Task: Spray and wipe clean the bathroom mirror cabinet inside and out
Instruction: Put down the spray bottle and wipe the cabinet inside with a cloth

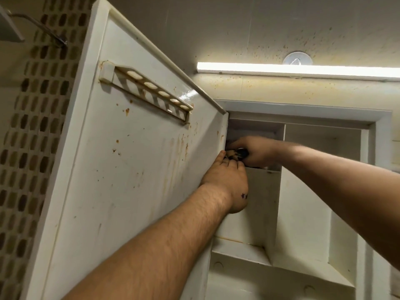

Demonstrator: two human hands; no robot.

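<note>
Cabinet [303, 118] fills the right half of the head view, seen from below, with its door [129, 169] swung open toward nine o'clock and the inner face turned to the camera. That face is speckled with rust-coloured spots and carries a slotted holder rail [147, 92], whose holes look empty.

Both hands meet at the hinge edge, where the door joins the upper left compartment [257, 131]. The left hand [227, 182] reaches up from six o'clock, its fingers curled over the door edge and touching a small dark object [240, 153]. The right hand [257, 152] comes in from three o'clock and is closed around that object; whether it is a cloth, a scrubber or a tool, I cannot tell. The right hand sits slightly deeper in the compartment, and the left is nearer the door.

The hinge seam runs roughly twelve to six, so the coming stroke probably follows that line along the edge.

Every visible compartment looks bare: the upper left one, the tall one at two o'clock, and the lower shelf [281, 276] at five o'clock. A lit strip light [298, 69] glows above.
</note>
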